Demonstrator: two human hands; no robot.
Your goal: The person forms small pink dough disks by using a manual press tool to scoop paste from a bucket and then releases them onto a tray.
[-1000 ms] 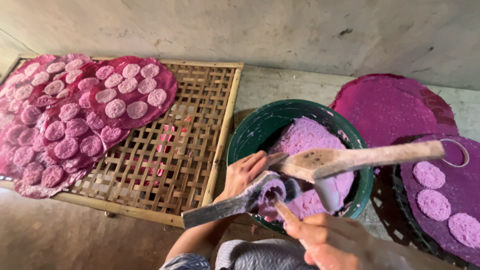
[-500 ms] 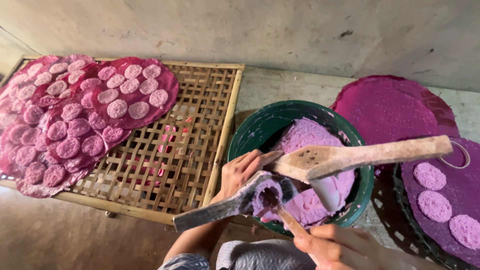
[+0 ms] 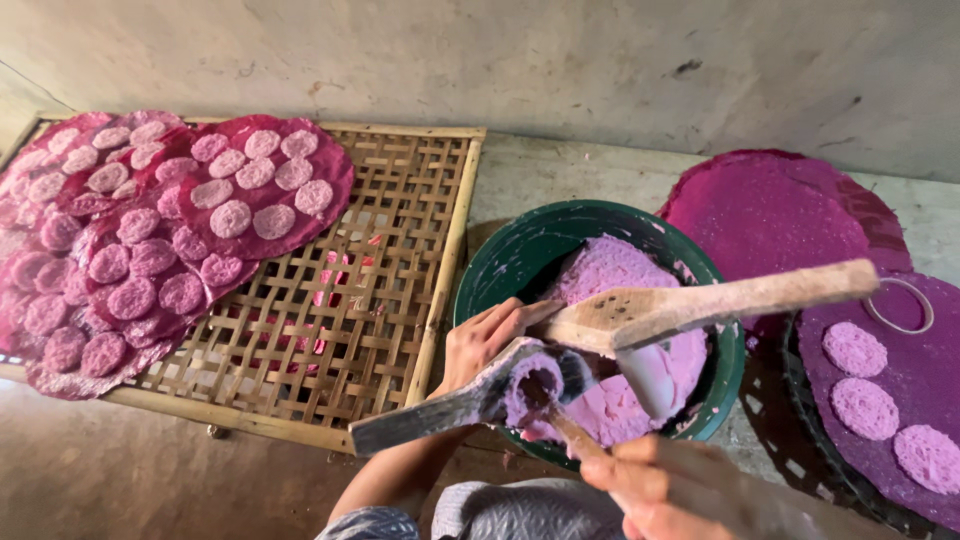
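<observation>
Fingers of the left hand [image 3: 487, 342] curl around a grey ladle [image 3: 470, 398] at the near rim of the green bowl [image 3: 520, 250]; its cup holds purple dough. Right hand [image 3: 655, 487], just below the bowl, pinches a thin wooden stick [image 3: 568, 432] whose tip sits in the ladle's cup. A wooden paddle [image 3: 700, 305] lies across the bowl — over the purple dough [image 3: 610, 275]. Left of the bowl, a bamboo rack [image 3: 370, 300] carries pink discs [image 3: 230, 218] on magenta sheets. Right of it, a dark tray [image 3: 900, 350] holds three more.
</observation>
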